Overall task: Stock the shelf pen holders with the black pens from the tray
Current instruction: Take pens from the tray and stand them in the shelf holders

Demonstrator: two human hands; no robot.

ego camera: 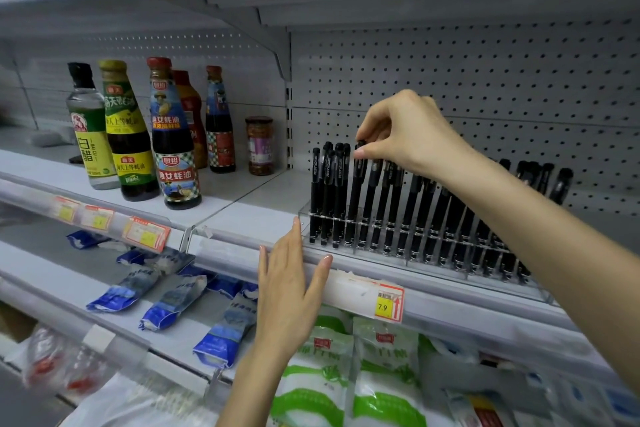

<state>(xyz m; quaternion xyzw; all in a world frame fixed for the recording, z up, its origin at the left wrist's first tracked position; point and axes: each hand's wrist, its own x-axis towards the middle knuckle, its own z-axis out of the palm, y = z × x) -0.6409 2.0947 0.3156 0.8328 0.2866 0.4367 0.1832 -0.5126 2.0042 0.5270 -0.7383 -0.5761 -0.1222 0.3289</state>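
A clear acrylic pen holder (535, 288) stands on the middle shelf, with several black pens (412, 215) upright in its slots. My right hand (405, 130) reaches in from the right and pinches the cap of one black pen (356, 191) that stands in a slot near the holder's left end. My left hand (289, 284) lies flat with straight fingers against the shelf's front rail (228, 253), its fingertips by the holder's left corner. No tray is in view.
Several sauce bottles (173, 142) and a small jar (259, 146) stand on the same shelf to the left. A pegboard back wall (485, 80) is behind the pens. Blue packets (173, 302) and green-white bags (346, 374) fill lower shelves. A yellow price tag (389, 303) hangs on the rail.
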